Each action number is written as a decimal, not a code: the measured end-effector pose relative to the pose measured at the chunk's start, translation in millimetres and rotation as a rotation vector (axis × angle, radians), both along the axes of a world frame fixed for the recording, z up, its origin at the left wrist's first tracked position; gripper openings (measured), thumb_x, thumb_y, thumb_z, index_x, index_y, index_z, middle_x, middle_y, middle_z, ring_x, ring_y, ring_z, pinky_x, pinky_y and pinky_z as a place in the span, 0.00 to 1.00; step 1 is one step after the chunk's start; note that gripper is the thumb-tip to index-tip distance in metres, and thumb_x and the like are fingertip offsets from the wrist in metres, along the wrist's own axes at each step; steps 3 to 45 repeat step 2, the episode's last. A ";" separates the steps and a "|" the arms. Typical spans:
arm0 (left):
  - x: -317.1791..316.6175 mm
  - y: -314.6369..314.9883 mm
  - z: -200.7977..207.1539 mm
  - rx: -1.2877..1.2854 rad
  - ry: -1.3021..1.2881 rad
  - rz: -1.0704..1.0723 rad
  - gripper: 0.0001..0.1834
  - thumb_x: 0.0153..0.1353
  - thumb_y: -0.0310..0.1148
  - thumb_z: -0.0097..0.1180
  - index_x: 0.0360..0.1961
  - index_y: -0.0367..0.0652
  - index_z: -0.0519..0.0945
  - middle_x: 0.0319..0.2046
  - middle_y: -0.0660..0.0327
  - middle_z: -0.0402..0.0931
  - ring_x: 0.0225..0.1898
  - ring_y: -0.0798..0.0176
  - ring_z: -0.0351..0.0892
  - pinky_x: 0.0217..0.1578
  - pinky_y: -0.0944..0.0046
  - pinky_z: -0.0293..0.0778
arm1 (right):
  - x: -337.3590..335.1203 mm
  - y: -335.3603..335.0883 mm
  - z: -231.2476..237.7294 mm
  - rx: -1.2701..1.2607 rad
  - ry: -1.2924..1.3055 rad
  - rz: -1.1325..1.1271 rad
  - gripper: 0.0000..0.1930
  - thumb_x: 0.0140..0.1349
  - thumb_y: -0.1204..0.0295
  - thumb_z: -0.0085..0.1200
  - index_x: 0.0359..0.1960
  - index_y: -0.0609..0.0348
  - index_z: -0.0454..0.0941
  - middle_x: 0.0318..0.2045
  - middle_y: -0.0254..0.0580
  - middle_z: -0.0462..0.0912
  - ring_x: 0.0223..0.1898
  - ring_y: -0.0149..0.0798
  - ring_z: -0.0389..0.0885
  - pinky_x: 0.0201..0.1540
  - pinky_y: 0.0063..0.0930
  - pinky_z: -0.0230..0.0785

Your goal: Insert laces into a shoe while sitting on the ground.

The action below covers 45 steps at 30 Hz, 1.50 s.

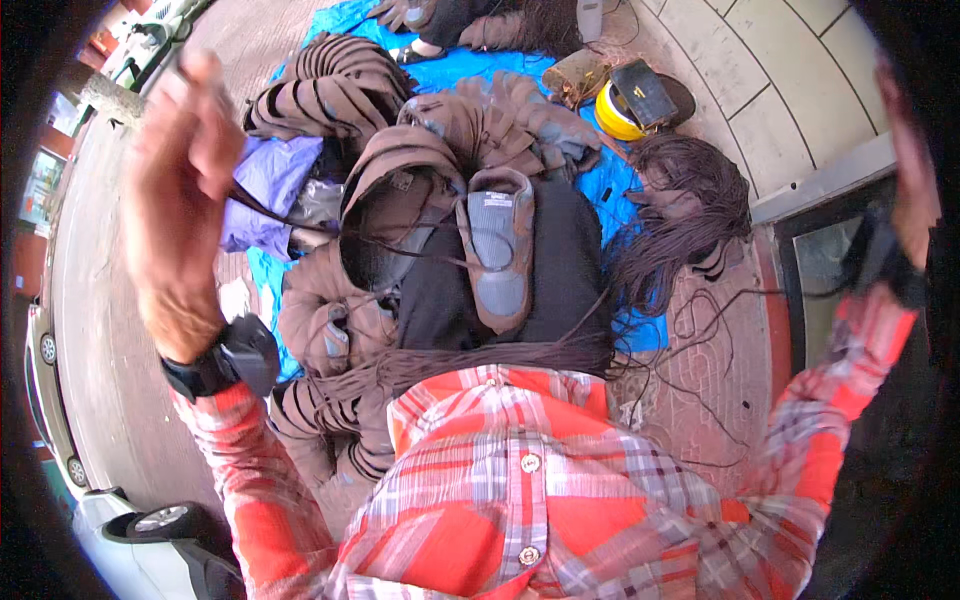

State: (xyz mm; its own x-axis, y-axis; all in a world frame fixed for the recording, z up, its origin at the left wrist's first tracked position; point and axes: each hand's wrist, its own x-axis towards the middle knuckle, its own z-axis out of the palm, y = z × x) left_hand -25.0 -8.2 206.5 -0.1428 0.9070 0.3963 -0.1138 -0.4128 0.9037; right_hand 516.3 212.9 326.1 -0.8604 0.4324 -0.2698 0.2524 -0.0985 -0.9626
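A brown and grey shoe upper [499,250] lies on my lap, its toe toward me. My left hand [182,190] is raised at the left with its fingers closed, blurred by motion. A dark shoelace [440,258] runs from beside that hand across to the shoe upper. At the far right rim my right hand [912,170] is lifted, seen edge-on and smeared, so its grip does not show. A thin dark lace [770,291] stretches toward my right wrist. A bundle of brown laces [450,362] lies across my thighs.
Stacked brown shoe uppers [325,85] and a purple bag [268,190] sit on a blue tarp [470,68]. More laces [690,195] are heaped at the right, near a yellow round container [615,118]. A metal-framed glass panel [835,265] stands at right; parked cars [160,530] line the left.
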 end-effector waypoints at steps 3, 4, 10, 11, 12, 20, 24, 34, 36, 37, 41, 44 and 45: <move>-0.2 -5.5 -25.5 -0.079 -0.099 0.057 0.14 0.65 0.33 0.45 0.47 0.34 0.72 0.20 0.69 0.65 0.17 0.78 0.55 0.17 0.81 0.51 | -17.7 -22.3 -56.9 0.614 0.423 -1.108 0.38 0.59 0.44 0.46 0.64 0.57 0.56 0.62 0.51 0.62 0.63 0.48 0.62 0.66 0.41 0.55; -0.2 -5.5 -25.5 -0.079 -0.099 0.057 0.14 0.65 0.33 0.45 0.47 0.34 0.72 0.20 0.69 0.65 0.17 0.78 0.55 0.17 0.81 0.51 | -17.7 -22.3 -56.9 0.614 0.423 -1.108 0.38 0.59 0.44 0.46 0.64 0.57 0.56 0.62 0.51 0.62 0.63 0.48 0.62 0.66 0.41 0.55; -0.2 -5.5 -25.5 -0.079 -0.099 0.057 0.14 0.65 0.33 0.45 0.47 0.34 0.72 0.20 0.69 0.65 0.17 0.78 0.55 0.17 0.81 0.51 | -17.7 -22.3 -56.9 0.614 0.423 -1.108 0.38 0.59 0.44 0.46 0.64 0.57 0.56 0.62 0.51 0.62 0.63 0.48 0.62 0.66 0.41 0.55; -0.2 -5.5 -25.5 -0.079 -0.099 0.057 0.14 0.65 0.33 0.45 0.47 0.34 0.72 0.20 0.69 0.65 0.17 0.78 0.55 0.17 0.81 0.51 | -17.7 -22.3 -56.9 0.614 0.423 -1.108 0.38 0.59 0.44 0.46 0.64 0.57 0.56 0.62 0.51 0.62 0.63 0.48 0.62 0.66 0.41 0.55; -0.2 -5.5 -25.5 -0.079 -0.099 0.057 0.14 0.65 0.33 0.45 0.47 0.34 0.72 0.20 0.69 0.65 0.17 0.78 0.55 0.17 0.81 0.51 | -17.7 -22.3 -56.9 0.614 0.423 -1.108 0.38 0.59 0.44 0.46 0.64 0.57 0.56 0.62 0.51 0.62 0.63 0.48 0.62 0.66 0.41 0.55; -0.2 -5.5 -25.5 -0.079 -0.099 0.057 0.14 0.65 0.33 0.45 0.47 0.34 0.72 0.20 0.69 0.65 0.17 0.78 0.55 0.17 0.81 0.51 | -17.7 -22.3 -56.9 0.614 0.423 -1.108 0.38 0.59 0.44 0.46 0.64 0.57 0.56 0.62 0.51 0.62 0.63 0.48 0.62 0.66 0.41 0.55; -0.2 -5.5 -25.5 -0.079 -0.099 0.057 0.14 0.65 0.33 0.45 0.47 0.34 0.72 0.20 0.69 0.65 0.17 0.78 0.55 0.17 0.81 0.51 | -17.7 -22.3 -56.9 0.614 0.423 -1.108 0.38 0.59 0.44 0.46 0.64 0.57 0.56 0.62 0.51 0.62 0.63 0.48 0.62 0.66 0.41 0.55; -0.2 -5.5 -25.5 -0.079 -0.099 0.057 0.14 0.65 0.33 0.45 0.47 0.34 0.72 0.20 0.69 0.65 0.17 0.78 0.55 0.17 0.81 0.51 | -17.7 -22.3 -56.9 0.614 0.423 -1.108 0.38 0.59 0.44 0.46 0.64 0.57 0.56 0.62 0.51 0.62 0.63 0.48 0.62 0.66 0.41 0.55; -0.2 -5.5 -25.5 -0.079 -0.099 0.057 0.14 0.65 0.33 0.45 0.47 0.34 0.72 0.20 0.69 0.65 0.17 0.78 0.55 0.17 0.81 0.51 | -17.7 -22.3 -56.9 0.614 0.423 -1.108 0.38 0.59 0.44 0.46 0.64 0.57 0.56 0.62 0.51 0.62 0.63 0.48 0.62 0.66 0.41 0.55; -0.2 -5.5 -25.5 -0.079 -0.099 0.057 0.14 0.65 0.33 0.45 0.47 0.34 0.72 0.20 0.69 0.65 0.17 0.78 0.55 0.17 0.81 0.51 | -17.7 -22.3 -56.9 0.614 0.423 -1.108 0.38 0.59 0.44 0.46 0.64 0.57 0.56 0.62 0.51 0.62 0.63 0.48 0.62 0.66 0.41 0.55; -0.2 -5.5 -25.5 -0.079 -0.099 0.057 0.14 0.65 0.33 0.45 0.47 0.34 0.72 0.20 0.69 0.65 0.17 0.78 0.55 0.17 0.81 0.51 | -17.7 -22.3 -56.9 0.614 0.423 -1.108 0.38 0.59 0.44 0.46 0.64 0.57 0.56 0.62 0.51 0.62 0.63 0.48 0.62 0.66 0.41 0.55; -0.2 -5.5 -25.5 -0.079 -0.099 0.057 0.14 0.65 0.33 0.45 0.47 0.34 0.72 0.20 0.69 0.65 0.17 0.78 0.55 0.17 0.81 0.51 | -17.7 -22.3 -56.9 0.614 0.423 -1.108 0.38 0.59 0.44 0.46 0.64 0.57 0.56 0.62 0.51 0.62 0.63 0.48 0.62 0.66 0.41 0.55; -0.2 -5.5 -25.5 -0.079 -0.099 0.057 0.14 0.65 0.33 0.45 0.47 0.34 0.72 0.20 0.69 0.65 0.17 0.78 0.55 0.17 0.81 0.51 | -17.7 -22.3 -56.9 0.614 0.423 -1.108 0.38 0.59 0.44 0.46 0.64 0.57 0.56 0.62 0.51 0.62 0.63 0.48 0.62 0.66 0.41 0.55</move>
